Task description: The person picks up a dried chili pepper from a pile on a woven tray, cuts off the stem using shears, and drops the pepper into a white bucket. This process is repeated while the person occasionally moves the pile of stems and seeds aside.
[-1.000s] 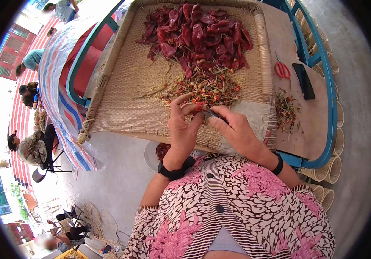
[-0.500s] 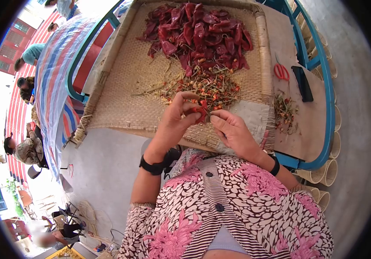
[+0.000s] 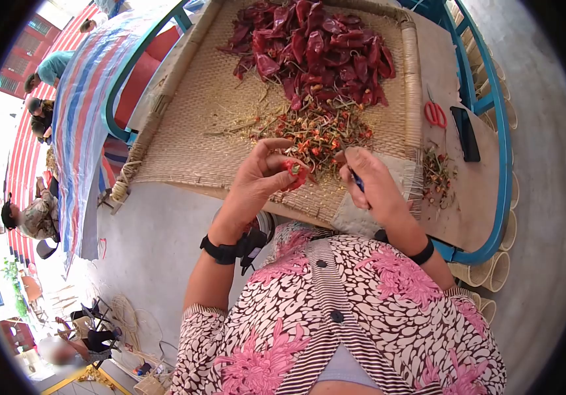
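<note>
Between the thumb and fingers of my left hand [image 3: 248, 187] is a red chili pepper [image 3: 294, 175], its green stem base turned toward me. To its right, apart from the pepper, my right hand [image 3: 380, 187] is closed around a small dark-blue-handled tool [image 3: 357, 180], most of it hidden by the fingers; it may be a small knife. Both hands are over the near edge of a woven tray [image 3: 191, 145]. Just beyond them lies a pile of cut stems and pepper tops [image 3: 325, 135]. Farther back is a heap of dark red dried peppers [image 3: 316, 49].
On the board right of the tray lie red-handled scissors [image 3: 435, 114], a black phone-like object [image 3: 465, 134] and a small heap of stems [image 3: 437, 172]. A blue metal rail [image 3: 508, 171] bounds that side. People sit and stand at the left beyond a striped sheet [image 3: 82, 151].
My right hand has drawn away from the pepper, to the right and slightly up, and the blue tool now shows. The pepper's stem end is now visible in my left hand.
</note>
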A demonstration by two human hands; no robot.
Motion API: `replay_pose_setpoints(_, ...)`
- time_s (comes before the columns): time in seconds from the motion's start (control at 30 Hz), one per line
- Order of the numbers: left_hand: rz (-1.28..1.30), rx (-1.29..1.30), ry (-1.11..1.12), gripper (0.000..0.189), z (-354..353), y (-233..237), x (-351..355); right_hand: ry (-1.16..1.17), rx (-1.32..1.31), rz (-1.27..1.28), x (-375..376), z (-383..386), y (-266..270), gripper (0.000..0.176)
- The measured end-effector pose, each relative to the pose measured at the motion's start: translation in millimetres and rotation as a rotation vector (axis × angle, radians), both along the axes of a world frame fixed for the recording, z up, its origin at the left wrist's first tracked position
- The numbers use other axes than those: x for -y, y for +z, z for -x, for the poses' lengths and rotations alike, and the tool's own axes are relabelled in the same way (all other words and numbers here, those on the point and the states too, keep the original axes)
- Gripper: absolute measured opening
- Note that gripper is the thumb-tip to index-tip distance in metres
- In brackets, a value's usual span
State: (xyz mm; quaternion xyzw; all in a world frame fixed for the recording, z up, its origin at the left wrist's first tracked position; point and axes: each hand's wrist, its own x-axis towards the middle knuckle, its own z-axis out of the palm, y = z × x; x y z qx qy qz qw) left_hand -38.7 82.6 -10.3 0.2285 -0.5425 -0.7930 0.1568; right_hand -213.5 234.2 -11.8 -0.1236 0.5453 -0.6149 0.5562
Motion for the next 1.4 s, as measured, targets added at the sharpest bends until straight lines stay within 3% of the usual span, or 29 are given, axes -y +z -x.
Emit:
replay_pose_setpoints(0.13,0.042,0.044,0.008,0.049,6,-7,-6,0.053,-0.637,0.134,11,-17,-2,0.036)
replay_pose_setpoints(0.27,0.142,0.082,0.037,0.047,10,-9,-17,0.038,-1.126,0.199,18,-31,-6,0.022)
replay_pose_setpoints(0.37,0.251,0.1,0.029,0.049,7,-10,-19,0.049,-0.827,0.144,18,-29,-5,0.022)
replay_pose_setpoints(0.5,0.292,0.111,0.014,0.05,2,-8,-16,0.099,-0.765,0.128,19,-28,-10,0.023)
replay_pose_setpoints(0.7,0.489,0.178,0.058,0.042,5,-7,-19,0.138,-1.184,0.103,23,-34,-5,0.022)
replay_pose_setpoints(0.8,1.224,0.177,0.26,0.036,6,-24,-13,0.235,-0.622,0.098,20,-30,-8,0.021)
replay_pose_setpoints(0.9,1.155,0.276,0.345,0.031,-2,-29,4,0.233,-0.318,0.097,16,-31,7,0.019)
replay_pose_setpoints(1.0,0.626,0.162,0.443,0.038,-30,-9,8,0.004,-0.75,0.059,17,-16,-6,0.017)
replay_pose_setpoints(1.07,0.42,0.087,0.534,0.037,-64,-7,16,-0.104,-0.93,-0.114,15,-3,-13,0.019)
replay_pose_setpoints(1.13,0.405,0.201,0.571,0.037,-105,-20,22,-0.149,-0.88,-0.075,8,4,-19,0.02)
replay_pose_setpoints(1.33,0.402,0.657,0.632,0.037,-201,-170,8,-0.098,-0.846,-0.129,-1,9,-28,0.019)
replay_pose_setpoints(1.4,0.355,0.662,0.605,0.045,-217,-229,2,-0.105,-0.843,-0.11,1,9,-26,0.018)
